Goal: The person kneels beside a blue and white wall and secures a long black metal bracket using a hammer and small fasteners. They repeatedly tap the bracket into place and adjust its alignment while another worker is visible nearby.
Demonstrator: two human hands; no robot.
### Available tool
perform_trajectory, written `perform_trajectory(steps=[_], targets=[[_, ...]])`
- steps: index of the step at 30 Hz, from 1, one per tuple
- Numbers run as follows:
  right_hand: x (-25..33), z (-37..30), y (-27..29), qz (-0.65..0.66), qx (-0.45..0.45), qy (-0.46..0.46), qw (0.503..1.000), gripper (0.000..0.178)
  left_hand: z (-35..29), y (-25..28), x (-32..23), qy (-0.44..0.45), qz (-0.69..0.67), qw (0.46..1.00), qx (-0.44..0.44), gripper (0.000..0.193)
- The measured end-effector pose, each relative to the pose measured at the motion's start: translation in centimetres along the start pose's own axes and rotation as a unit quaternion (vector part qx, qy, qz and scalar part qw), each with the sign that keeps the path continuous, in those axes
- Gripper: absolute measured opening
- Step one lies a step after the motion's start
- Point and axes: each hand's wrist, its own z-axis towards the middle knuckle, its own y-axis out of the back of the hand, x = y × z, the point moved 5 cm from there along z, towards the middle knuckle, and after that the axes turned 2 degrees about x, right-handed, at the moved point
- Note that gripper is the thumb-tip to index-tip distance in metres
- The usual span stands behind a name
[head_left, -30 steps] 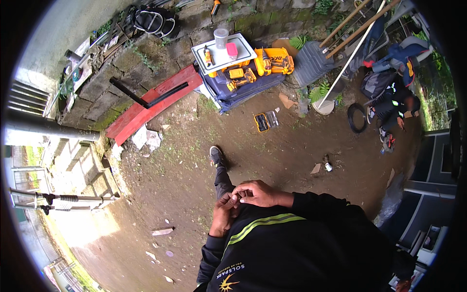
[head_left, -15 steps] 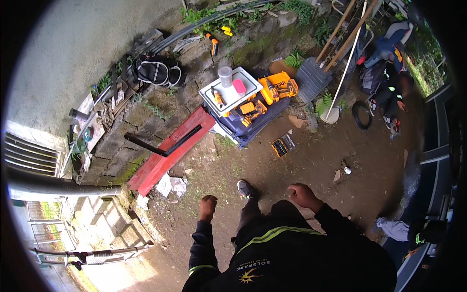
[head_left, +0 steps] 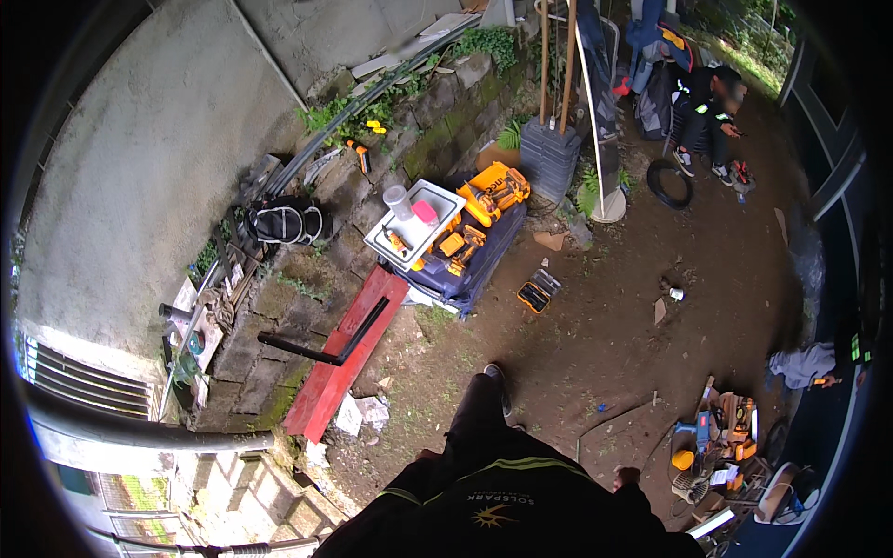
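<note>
My left hand (head_left: 427, 455) shows only as a small patch beside my thigh; its fingers are hidden by my sleeve and body. Low on the right, my right hand (head_left: 627, 478) hangs beside my body, curled closed with nothing visible in it. Below both is the bare dirt ground (head_left: 586, 372). A heap of tools and boxes (head_left: 721, 442) lies to the right of my right hand. Ahead, a dark blue bin (head_left: 498, 246) carries a white tray (head_left: 379, 244), an orange case (head_left: 479, 202) and yellow cordless drills (head_left: 462, 249).
A red board (head_left: 327, 389) with a black metal bracket (head_left: 346, 356) leans by the block wall. An open bit case (head_left: 534, 298) lies on the dirt. Farther off are a black coil (head_left: 670, 184) and a seated person (head_left: 704, 116). Another person's sleeve (head_left: 807, 365) shows at right.
My view has shifted, bringing the tool heap into sight at the lower right. Both hands have dropped from in front of me to beside my body. My foot has moved forward in a step.
</note>
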Motion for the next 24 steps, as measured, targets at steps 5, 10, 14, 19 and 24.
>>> perform_trajectory(steps=[5,10,14,19,24], targets=[[3.4,-2.4,-9.8,0.115,-0.021,0.04,0.992,0.033,3.9,11.0,-7.2,-0.062,0.151,0.978,-0.128,0.044],[13.9,-4.8,-10.3,0.217,-0.022,0.024,0.976,0.037,6.0,18.0,-18.4,-0.259,0.615,0.728,-0.156,0.021],[15.9,-5.2,-2.9,0.601,-0.125,-0.052,0.788,0.026,6.3,18.3,-28.3,-0.298,0.719,0.623,-0.08,0.025],[11.2,-4.9,7.6,0.75,-0.132,-0.163,0.627,0.02,5.9,16.3,-42.2,-0.406,0.712,0.569,-0.066,0.03],[3.1,-3.6,11.3,0.842,-0.073,-0.207,0.493,0.022,5.0,15.7,-57.0,-0.384,0.691,0.608,-0.077,0.041]])
